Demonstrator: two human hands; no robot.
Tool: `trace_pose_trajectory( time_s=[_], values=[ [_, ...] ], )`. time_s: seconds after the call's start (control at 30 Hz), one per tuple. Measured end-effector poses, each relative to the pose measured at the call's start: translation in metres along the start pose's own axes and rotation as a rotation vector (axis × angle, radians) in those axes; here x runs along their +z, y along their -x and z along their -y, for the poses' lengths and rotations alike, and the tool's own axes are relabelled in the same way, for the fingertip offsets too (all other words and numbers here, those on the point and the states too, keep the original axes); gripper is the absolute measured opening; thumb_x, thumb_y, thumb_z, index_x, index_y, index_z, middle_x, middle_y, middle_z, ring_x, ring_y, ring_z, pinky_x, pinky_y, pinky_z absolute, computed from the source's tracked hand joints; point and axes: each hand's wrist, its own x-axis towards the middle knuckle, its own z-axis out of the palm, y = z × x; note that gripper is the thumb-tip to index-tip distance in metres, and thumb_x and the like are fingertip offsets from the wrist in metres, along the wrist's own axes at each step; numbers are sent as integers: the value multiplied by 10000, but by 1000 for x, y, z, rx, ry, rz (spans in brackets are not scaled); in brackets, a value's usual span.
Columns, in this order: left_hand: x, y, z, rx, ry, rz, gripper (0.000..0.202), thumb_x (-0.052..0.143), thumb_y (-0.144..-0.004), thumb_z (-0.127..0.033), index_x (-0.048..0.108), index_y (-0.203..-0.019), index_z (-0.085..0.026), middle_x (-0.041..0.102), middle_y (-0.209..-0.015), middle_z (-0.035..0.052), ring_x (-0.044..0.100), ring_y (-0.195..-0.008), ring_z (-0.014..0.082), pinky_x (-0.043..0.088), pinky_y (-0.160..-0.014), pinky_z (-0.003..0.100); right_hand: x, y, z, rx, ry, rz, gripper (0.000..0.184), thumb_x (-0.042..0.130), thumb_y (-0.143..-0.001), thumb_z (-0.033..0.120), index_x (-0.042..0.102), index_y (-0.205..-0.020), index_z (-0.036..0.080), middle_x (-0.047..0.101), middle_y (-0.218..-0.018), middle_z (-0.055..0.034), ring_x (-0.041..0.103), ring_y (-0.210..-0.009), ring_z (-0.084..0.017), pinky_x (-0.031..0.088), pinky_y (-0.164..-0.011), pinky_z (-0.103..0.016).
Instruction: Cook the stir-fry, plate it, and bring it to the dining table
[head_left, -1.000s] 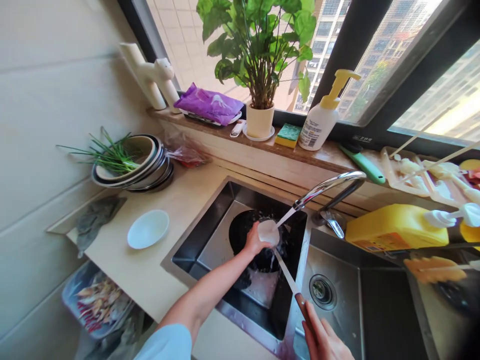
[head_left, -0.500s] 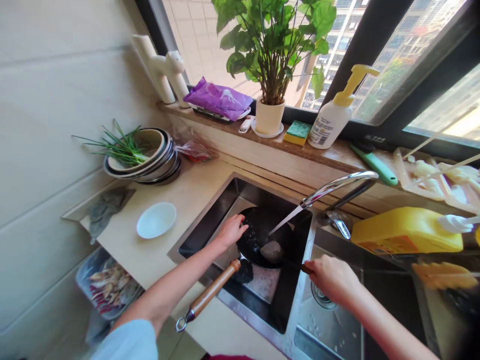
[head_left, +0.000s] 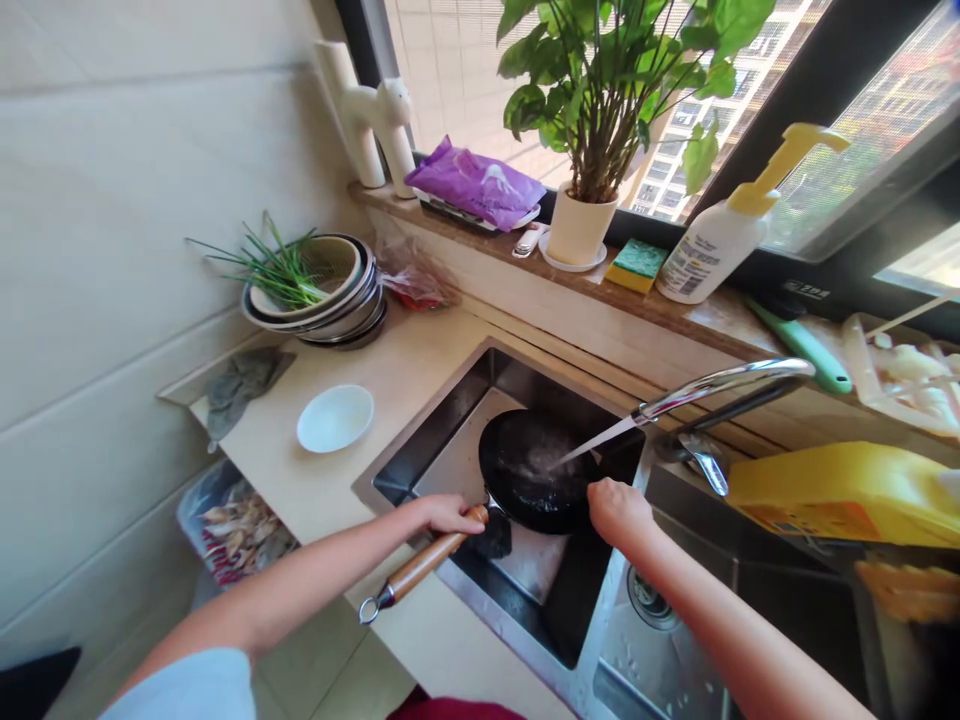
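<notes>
Falling from the tap, a stream of water is received by a black pan, which is set inside the sink. The pan's wooden handle is slanted across the sink's near left rim, ringed end pointed outward. By the left hand, just within that rim, the handle is gripped near the pan, fingers closed round it. The right hand is placed over the sink's right side, at the pan's edge; its fingers are curled, but whether anything is gripped cannot be told, the palm being hidden.

Left of the sink, on the counter: a white bowl, set apart from the rim. Farther left of the sink: stacked basins, topped by greens; a grey rag is crumpled near them. Behind the sink, on the sill, a purple packet, a potted plant, a sponge and a soap bottle are lined up. To the sink's right, a second basin is seen, with a yellow jug behind it.
</notes>
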Motion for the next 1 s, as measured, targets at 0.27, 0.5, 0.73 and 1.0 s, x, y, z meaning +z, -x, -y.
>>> trace_pose_trajectory(
  time_s=[0.27, 0.5, 0.73, 1.0],
  values=[
    [-12, -10, 17, -106, 42, 123, 268, 774, -434, -287, 535, -495, -181, 504, -445, -59, 457, -458, 119, 343, -462, 233, -15, 21, -19, -158, -68, 167, 197, 555, -780, 169, 747, -824, 154, 729, -843, -151, 698, -847, -272, 466, -623, -269],
    [-3, -14, 19, -179, 258, 228, 262, 728, -515, -201, 469, -492, -172, 544, -416, -23, 492, -410, 120, 406, -448, 244, 21, 9, -12, -17, -114, 28, 346, 381, -856, 103, 684, -1023, 88, 677, -1034, -234, 661, -975, -307, 486, -726, -350],
    [-6, 0, 13, -142, 583, 345, 461, 812, -486, -450, 523, -692, -155, 612, -559, 11, 530, -442, 102, 412, -410, 205, 8, 22, -24, -195, -291, 111, 208, 526, -798, 189, 733, -816, 188, 724, -821, -92, 677, -780, -207, 419, -621, -249],
    [44, 19, -25, -148, 814, 322, 530, 772, -545, -418, 305, -687, -214, 322, -506, -129, 252, -355, -9, 254, -389, 108, 56, -4, -19, 2, -614, -23, 304, 470, -820, 132, 703, -1016, 121, 693, -892, -122, 631, -839, -196, 405, -669, -258]
  ],
)
